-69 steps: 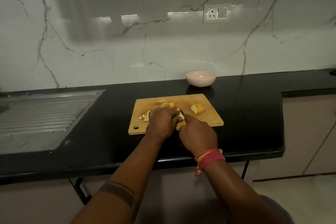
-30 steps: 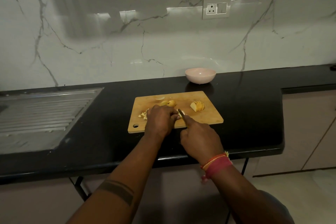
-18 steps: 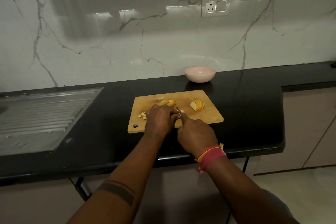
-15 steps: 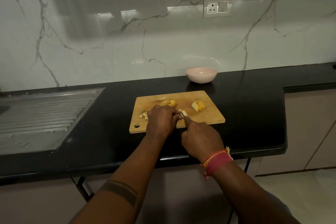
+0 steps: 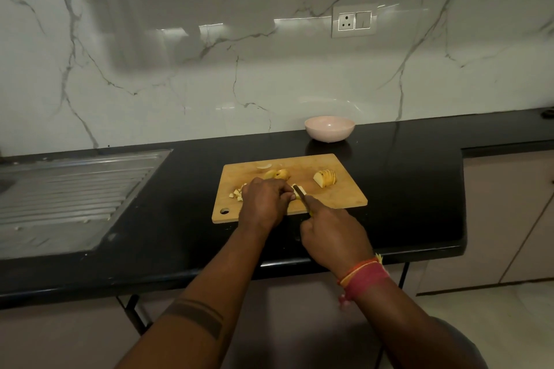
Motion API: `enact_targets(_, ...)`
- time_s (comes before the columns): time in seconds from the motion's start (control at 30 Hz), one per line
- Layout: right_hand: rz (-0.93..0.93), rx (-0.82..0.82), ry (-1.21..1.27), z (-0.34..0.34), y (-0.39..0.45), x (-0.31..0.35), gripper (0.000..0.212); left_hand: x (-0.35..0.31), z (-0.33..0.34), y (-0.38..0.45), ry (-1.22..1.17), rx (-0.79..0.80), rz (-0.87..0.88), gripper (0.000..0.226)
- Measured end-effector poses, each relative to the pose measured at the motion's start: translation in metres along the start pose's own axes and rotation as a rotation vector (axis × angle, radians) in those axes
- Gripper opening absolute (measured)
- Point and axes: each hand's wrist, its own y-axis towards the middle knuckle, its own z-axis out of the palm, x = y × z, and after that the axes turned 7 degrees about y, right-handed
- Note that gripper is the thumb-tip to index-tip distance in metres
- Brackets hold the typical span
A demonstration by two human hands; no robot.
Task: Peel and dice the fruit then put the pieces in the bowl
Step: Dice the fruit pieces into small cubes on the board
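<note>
Head camera is giving me a downward look at a wooden cutting board lying on a black countertop. I am seeing the left hand resting on the board with its fingers curled down over a pale piece of fruit, pinning it in place; most of that piece is sitting hidden under the knuckles. I am watching the right hand hovering near the front edge of the board, its fingers wrapping round the handle of a knife, whose dark blade is angling up and left to meet the pale piece just beside the left fingertips. Small diced bits are lying just left of the left hand. Behind the hands, two yellow chunks are sitting together, with a thin curl of peel near the far edge. A sliced wedge, its cuts fanning open, is standing apart towards the right side of the board. A pink bowl is waiting beyond the board by the marble wall, well apart from the fruit. A steel draining board is filling the left side.
</note>
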Motion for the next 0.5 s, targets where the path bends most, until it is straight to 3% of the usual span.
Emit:
enact_targets(0.3,0.005,0.043,-0.069,0.011,0.031,0.013,0.059,0.005,0.004,0.003,-0.107,-0.023,0.025,0.007)
enact_targets(0.5,-0.018,0.075,-0.109,0.004,0.012,0.002,0.057,0.006,0.009,0.006,-0.058,0.013,-0.009,0.006)
